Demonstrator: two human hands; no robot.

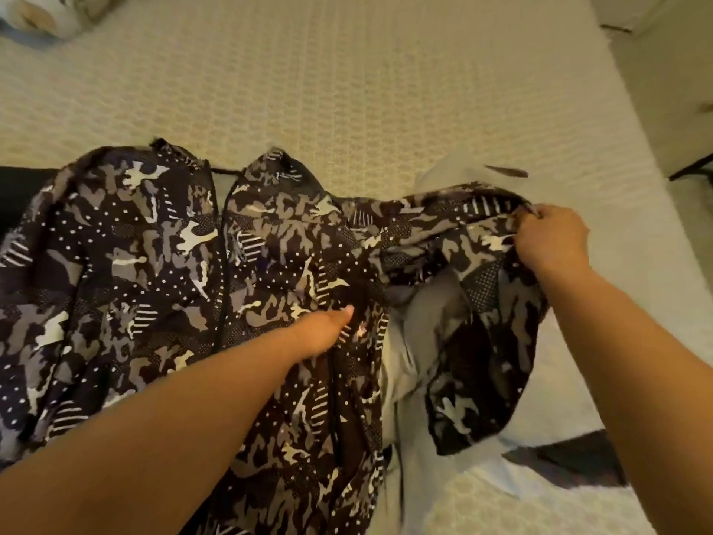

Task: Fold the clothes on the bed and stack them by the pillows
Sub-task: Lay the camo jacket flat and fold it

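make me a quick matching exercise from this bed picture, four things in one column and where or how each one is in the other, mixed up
Things:
1. jacket
2. left hand
3. right hand
4. pillow

States or places:
A. pinches the end of a sleeve, lifted off the bed
B. far top left corner of the view
C. spread out on the bedspread, patterned in black, grey and white
D. rests on the middle of the jacket, near its right edge

Right pairs: 1-C, 2-D, 3-A, 4-B
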